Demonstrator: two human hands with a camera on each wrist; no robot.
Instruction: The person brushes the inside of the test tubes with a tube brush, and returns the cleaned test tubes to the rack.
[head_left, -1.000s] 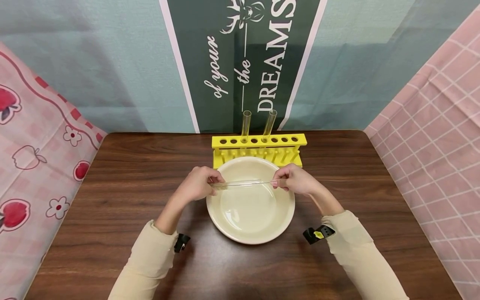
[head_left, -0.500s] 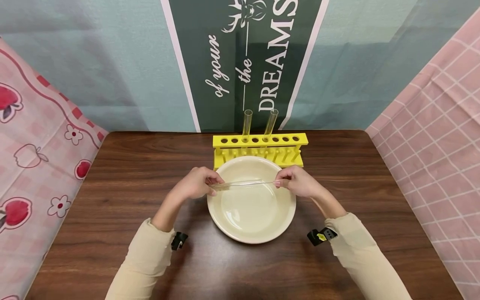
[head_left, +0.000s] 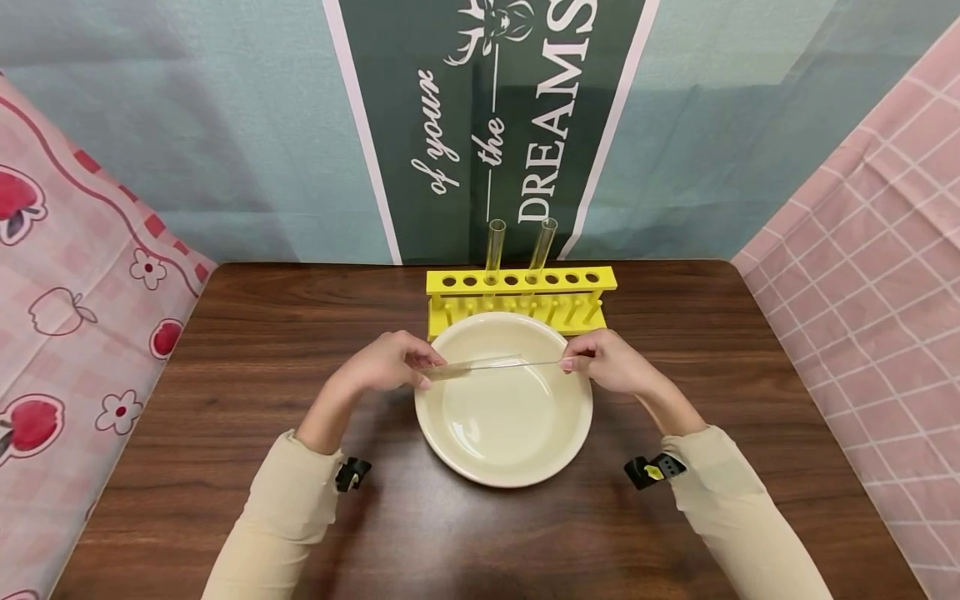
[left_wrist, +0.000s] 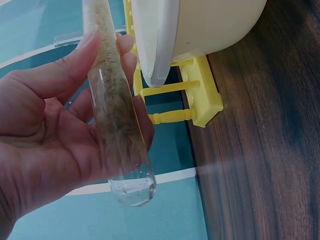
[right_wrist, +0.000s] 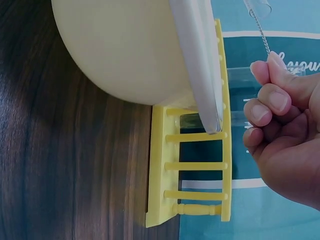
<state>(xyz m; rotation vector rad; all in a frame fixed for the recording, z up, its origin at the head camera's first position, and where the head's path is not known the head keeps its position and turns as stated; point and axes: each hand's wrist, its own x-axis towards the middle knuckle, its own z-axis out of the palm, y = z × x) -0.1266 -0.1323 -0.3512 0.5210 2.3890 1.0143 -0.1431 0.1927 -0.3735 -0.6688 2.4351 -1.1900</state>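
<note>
My left hand (head_left: pixel 390 362) holds a clear glass test tube (left_wrist: pixel 132 189) tilted almost sideways above a cream basin (head_left: pixel 501 429). Thumb and fingers wrap the tube near its rounded end in the left wrist view. Inside it sit the brownish bristles (left_wrist: pixel 117 112) of a test tube brush. The brush's twisted wire handle (right_wrist: pixel 261 32) comes out of the tube's mouth on the right. With thumb and index finger, my right hand (head_left: pixel 607 361) pinches that wire; its other fingers are curled.
Behind the basin stands a yellow test tube rack (head_left: pixel 520 282), partly hidden by the rim. Two glass tubes, one test tube (head_left: pixel 494 250) and another test tube (head_left: pixel 541 250), stand in it. Patterned cloths hang around the wooden table (head_left: pixel 300 333).
My right hand has moved a little to the right, and more of the brush's wire shows outside the tube. The left hand holds the tube nearly in place.
</note>
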